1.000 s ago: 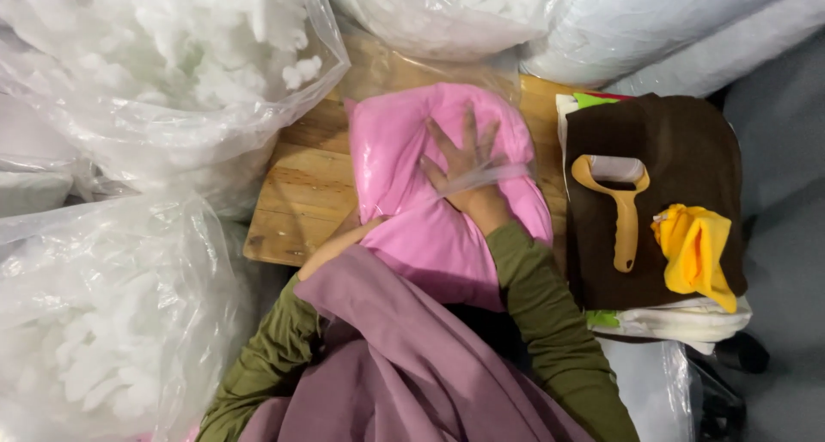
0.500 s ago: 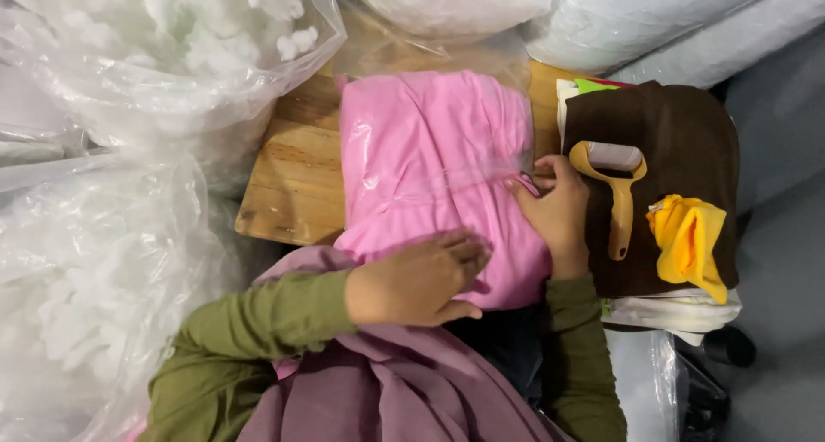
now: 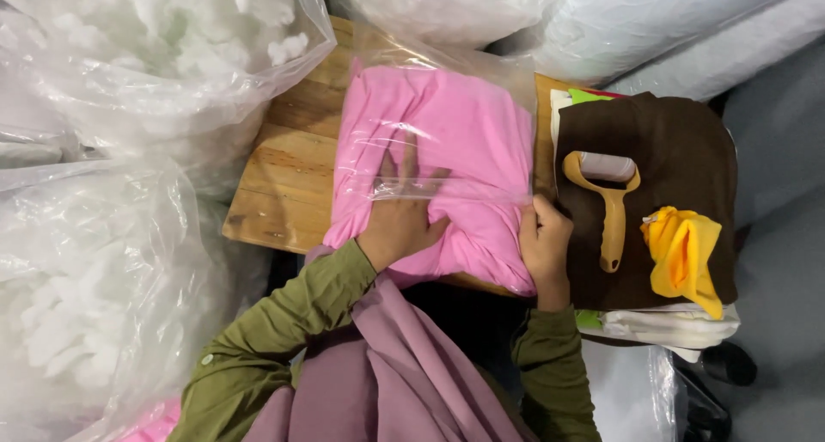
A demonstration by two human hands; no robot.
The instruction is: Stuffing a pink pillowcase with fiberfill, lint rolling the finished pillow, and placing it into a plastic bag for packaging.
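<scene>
Head view: the left hand (image 3: 397, 223) lay flat, fingers spread inside the clear bag (image 3: 447, 73), pressing the pink cloth (image 3: 455, 133) down on the desk (image 3: 275, 184), while the right hand (image 3: 543, 240) gripped the bag's edge beside the lint roller (image 3: 612, 210).

Left hand (image 3: 397, 223) inside clear bag (image 3: 447, 107) on pink fabric (image 3: 455, 141); right hand (image 3: 543, 240) grips bag edge

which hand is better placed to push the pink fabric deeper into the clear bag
Left. The left hand already lies inside the clear plastic bag on the folded pink fabric; the right hand grips the bag's edge.
</scene>
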